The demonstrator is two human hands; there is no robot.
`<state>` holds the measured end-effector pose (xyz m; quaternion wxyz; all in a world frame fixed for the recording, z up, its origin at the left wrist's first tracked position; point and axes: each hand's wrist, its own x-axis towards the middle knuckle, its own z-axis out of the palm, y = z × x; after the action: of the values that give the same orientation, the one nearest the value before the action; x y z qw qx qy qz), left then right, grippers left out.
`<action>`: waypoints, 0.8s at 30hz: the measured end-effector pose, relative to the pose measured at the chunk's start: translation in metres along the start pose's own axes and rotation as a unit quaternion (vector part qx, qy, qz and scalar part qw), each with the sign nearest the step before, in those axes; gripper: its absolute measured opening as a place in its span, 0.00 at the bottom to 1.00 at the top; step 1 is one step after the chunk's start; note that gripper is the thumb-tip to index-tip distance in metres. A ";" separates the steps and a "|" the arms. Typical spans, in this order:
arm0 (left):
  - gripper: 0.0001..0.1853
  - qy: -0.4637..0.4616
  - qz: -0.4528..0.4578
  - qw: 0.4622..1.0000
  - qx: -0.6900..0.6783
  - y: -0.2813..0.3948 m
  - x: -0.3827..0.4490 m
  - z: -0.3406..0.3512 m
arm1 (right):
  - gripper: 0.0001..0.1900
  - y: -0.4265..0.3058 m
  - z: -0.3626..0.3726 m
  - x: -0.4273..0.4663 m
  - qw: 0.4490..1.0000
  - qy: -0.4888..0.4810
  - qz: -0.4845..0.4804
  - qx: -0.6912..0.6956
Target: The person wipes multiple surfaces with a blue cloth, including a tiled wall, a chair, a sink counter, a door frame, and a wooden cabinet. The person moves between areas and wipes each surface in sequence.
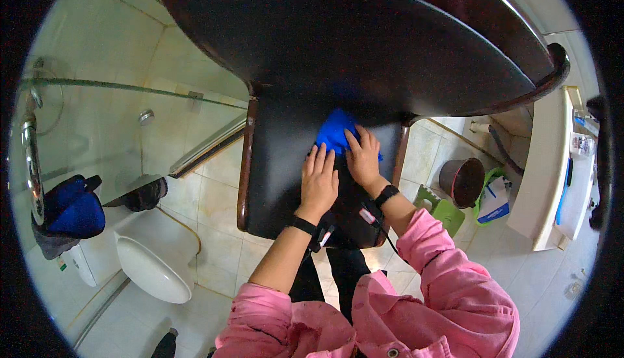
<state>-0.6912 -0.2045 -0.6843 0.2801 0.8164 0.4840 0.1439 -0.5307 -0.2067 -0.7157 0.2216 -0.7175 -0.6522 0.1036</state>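
Observation:
A crumpled bright blue cloth (336, 129) lies on the black padded seat of a dark wooden chair (278, 172), close to the foot of its backrest. My left hand (319, 180) is palm down, its fingertips at the near left edge of the cloth. With fingers bent, my right hand (363, 158) presses on the right side of the cloth. Both wrists wear black bands, and a thin black cable runs near the right one. The tall black backrest (341, 41) with a curved wooden rim rises beyond the hands.
On the left stand a white toilet (153, 265) and a glass shower panel (97, 138); a blue and grey cloth item (73, 211) hangs by a chrome rail. At right are a brown bucket (460, 182), a green stool (446, 214), a green bin (492, 197) and a white counter (546, 177).

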 end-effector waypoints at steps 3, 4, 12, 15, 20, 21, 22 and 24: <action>0.26 0.034 -0.024 0.999 0.000 -0.025 -0.006 -0.020 | 0.27 -0.041 0.023 0.008 0.996 -0.001 -0.071 0.049; 0.26 0.033 -0.020 0.999 -0.021 -0.033 -0.012 -0.030 | 0.26 -0.056 0.027 0.002 0.992 -0.023 -0.105 0.066; 0.27 -0.049 -0.021 0.999 -0.006 -0.076 -0.052 -0.074 | 0.26 -0.084 0.045 0.011 0.997 0.001 -0.074 0.038; 0.26 -0.002 -0.021 1.000 0.010 -0.097 -0.046 -0.085 | 0.27 -0.096 0.064 0.046 0.999 0.031 -0.032 -0.027; 0.29 -0.004 -0.067 0.997 -0.027 -0.127 -0.072 -0.099 | 0.25 -0.144 0.089 0.041 0.989 -0.024 -0.143 0.042; 0.30 0.009 -0.058 0.998 -0.022 -0.129 -0.083 -0.099 | 0.25 -0.152 0.088 0.028 0.982 -0.053 -0.172 0.061; 0.30 -0.017 -0.076 0.997 -0.012 -0.130 -0.094 -0.098 | 0.25 -0.160 0.085 0.013 0.976 -0.088 -0.188 0.066; 0.31 -0.070 -0.102 0.992 0.002 -0.127 -0.115 -0.096 | 0.24 -0.176 0.077 -0.019 0.964 -0.161 -0.205 0.060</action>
<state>-0.8867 -0.2267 -0.6791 0.3251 0.7713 0.5444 0.0560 -0.7231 -0.2018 -0.7064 0.1734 -0.5277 -0.8048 0.2091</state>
